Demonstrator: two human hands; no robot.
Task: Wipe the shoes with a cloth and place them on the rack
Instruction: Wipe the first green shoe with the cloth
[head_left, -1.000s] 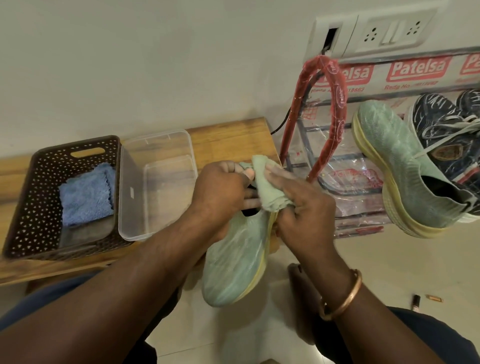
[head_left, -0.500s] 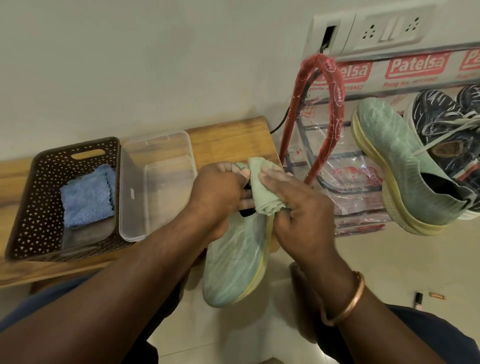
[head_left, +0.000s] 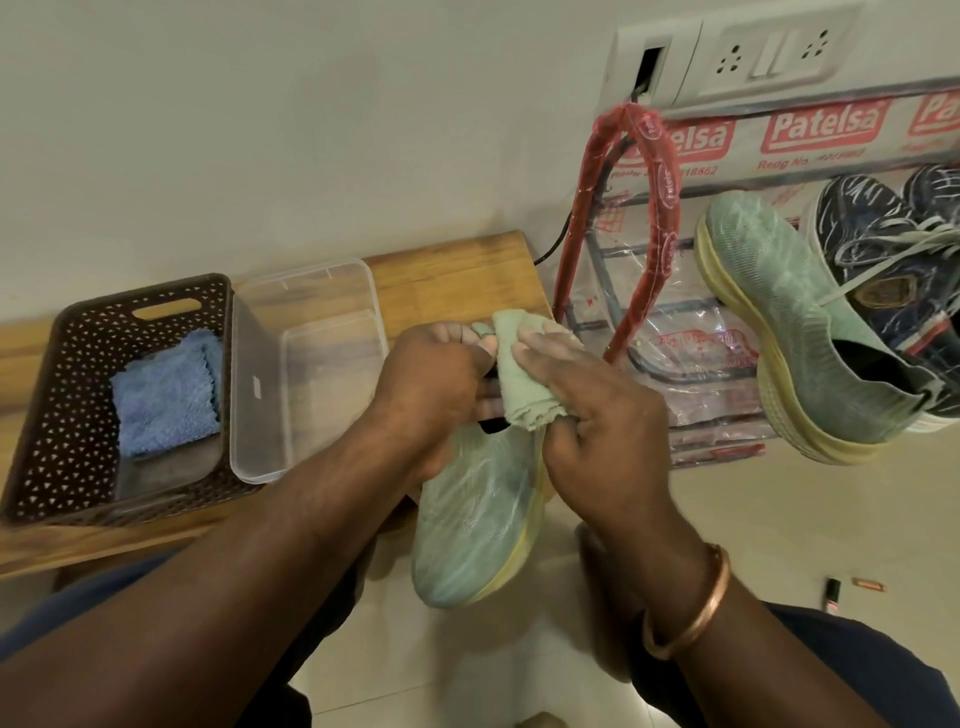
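Observation:
A pale green shoe with a yellow sole hangs toe-down in the middle of the view. My left hand grips its heel end from the left. My right hand holds a folded green cloth and presses it against the shoe's collar. The matching green shoe lies on the shoe rack at the right, beside a dark blue patterned sneaker.
A brown perforated basket holding a blue cloth and a clear plastic tub stand on a low wooden bench at the left. The rack is wrapped in printed plastic. Small items lie on the tiled floor.
My right hand has slid the cloth slightly along the shoe's collar. The shoe and my left hand have barely moved.

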